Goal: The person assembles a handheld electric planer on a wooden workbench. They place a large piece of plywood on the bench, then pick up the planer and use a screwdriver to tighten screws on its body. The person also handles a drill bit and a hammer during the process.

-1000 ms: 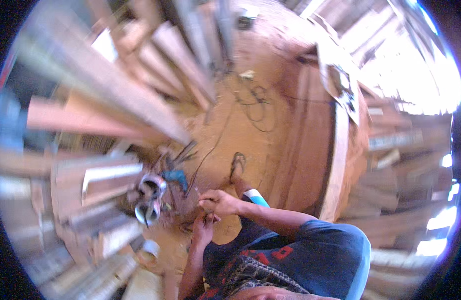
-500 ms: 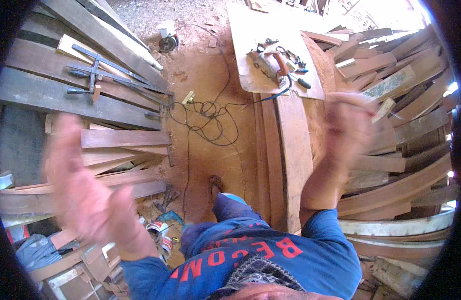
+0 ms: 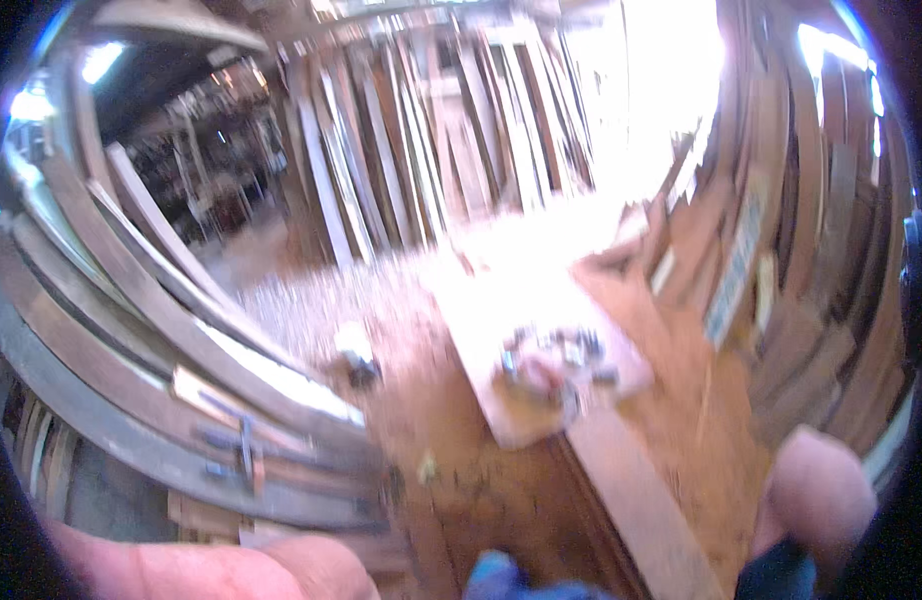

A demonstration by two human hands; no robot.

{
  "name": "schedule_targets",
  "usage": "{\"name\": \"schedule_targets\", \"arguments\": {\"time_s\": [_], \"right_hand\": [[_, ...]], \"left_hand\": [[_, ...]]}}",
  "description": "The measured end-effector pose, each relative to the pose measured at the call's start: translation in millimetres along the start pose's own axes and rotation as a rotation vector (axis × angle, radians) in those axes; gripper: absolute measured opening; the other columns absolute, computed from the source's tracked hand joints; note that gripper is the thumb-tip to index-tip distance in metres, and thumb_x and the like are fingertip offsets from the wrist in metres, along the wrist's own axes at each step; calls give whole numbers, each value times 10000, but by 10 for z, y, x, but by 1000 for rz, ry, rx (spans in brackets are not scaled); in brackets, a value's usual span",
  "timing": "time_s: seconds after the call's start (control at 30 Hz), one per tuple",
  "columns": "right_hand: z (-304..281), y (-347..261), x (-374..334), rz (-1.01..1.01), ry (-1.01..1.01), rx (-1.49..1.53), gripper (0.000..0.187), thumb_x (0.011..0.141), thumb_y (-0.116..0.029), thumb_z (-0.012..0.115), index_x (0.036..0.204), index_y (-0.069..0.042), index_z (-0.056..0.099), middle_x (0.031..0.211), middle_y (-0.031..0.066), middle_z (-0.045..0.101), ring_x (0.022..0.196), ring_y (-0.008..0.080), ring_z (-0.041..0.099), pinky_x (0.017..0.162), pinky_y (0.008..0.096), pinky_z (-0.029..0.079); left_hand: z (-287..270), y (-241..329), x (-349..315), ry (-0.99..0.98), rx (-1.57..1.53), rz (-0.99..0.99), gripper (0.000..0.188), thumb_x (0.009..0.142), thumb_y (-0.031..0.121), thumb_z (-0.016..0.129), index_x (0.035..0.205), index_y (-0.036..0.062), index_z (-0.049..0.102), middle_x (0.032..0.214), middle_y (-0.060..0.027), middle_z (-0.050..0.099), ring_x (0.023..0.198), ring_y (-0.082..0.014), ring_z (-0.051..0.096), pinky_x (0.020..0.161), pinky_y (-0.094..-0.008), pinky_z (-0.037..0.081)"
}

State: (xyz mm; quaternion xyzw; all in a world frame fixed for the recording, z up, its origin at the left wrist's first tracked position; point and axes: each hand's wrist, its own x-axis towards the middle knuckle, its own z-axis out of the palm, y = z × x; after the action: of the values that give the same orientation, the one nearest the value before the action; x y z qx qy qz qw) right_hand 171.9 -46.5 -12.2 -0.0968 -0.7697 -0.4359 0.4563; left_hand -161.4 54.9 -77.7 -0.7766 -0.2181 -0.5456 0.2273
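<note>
At the lower left edge my left hand [image 3: 231,572] is only partly in view, and its fingers are cut off or hidden. My right hand [image 3: 819,488], near the blue sleeve at the lower right, is a blurred rounded shape whose fingers cannot be made out. Neither hand shows anything held. Ahead, between them, a pale board [image 3: 521,418] bears a power tool [image 3: 536,375] and several smaller hand tools, all smeared by motion. Closest to my left hand are stacked timber planks with a bar clamp [image 3: 247,450] lying on them.
A long plank [image 3: 636,495] runs from the pale board toward me. Curved timber [image 3: 801,365] is piled at the right. Many upright boards [image 3: 431,150] lean at the back. A small dark and white object [image 3: 358,358] sits on the dusty ground [image 3: 411,420].
The view has tilted up, bringing the upright boards and bright opening into sight. Both hands, spread out in front earlier, now sit low at the picture's edges.
</note>
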Motion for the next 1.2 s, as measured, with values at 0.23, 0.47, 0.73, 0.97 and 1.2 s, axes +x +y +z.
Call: {"name": "schedule_targets", "arguments": {"time_s": [0.23,0.47,0.73,0.97,1.2], "right_hand": [[733,1097,49,36,-202,-165,245,945,-115,510,720,-72,423,663,-32,400,518,76,385,465,192,328],[1174,1669,-371,95,-254,-70,193,940,-98,511,762,-63,444,693,-20,426,548,85,411,491,205,349],[1343,1788,-689,139,-298,-75,134,934,-77,512,810,-53,467,728,-7,455,582,95,440,521,218,373],[1500,1939,-653,96,-363,-41,82,929,-60,514,852,-45,488,759,5,481,612,104,466,547,230,394],[1580,1903,-641,125,-390,62,31,924,-42,515,894,-36,508,789,16,507,641,113,492,573,242,415]], "left_hand": [[403,-531,-20,-6,-9,-117,526,923,326,568,1325,6,454,1309,-183,512,1223,-302,483,1057,-454,378],[785,-746,5,-87,94,-136,499,926,309,563,1309,3,471,1280,-179,529,1190,-293,505,1035,-439,398],[1064,-795,-14,-147,120,-126,469,930,289,558,1291,-2,490,1247,-175,548,1152,-282,530,1009,-423,420],[1037,-814,-106,-89,143,-129,443,933,272,554,1275,-6,506,1218,-171,565,1119,-273,552,987,-408,439],[821,-573,1,-11,99,35,418,936,255,549,1259,-9,523,1188,-167,582,1085,-263,574,965,-394,459]]}}
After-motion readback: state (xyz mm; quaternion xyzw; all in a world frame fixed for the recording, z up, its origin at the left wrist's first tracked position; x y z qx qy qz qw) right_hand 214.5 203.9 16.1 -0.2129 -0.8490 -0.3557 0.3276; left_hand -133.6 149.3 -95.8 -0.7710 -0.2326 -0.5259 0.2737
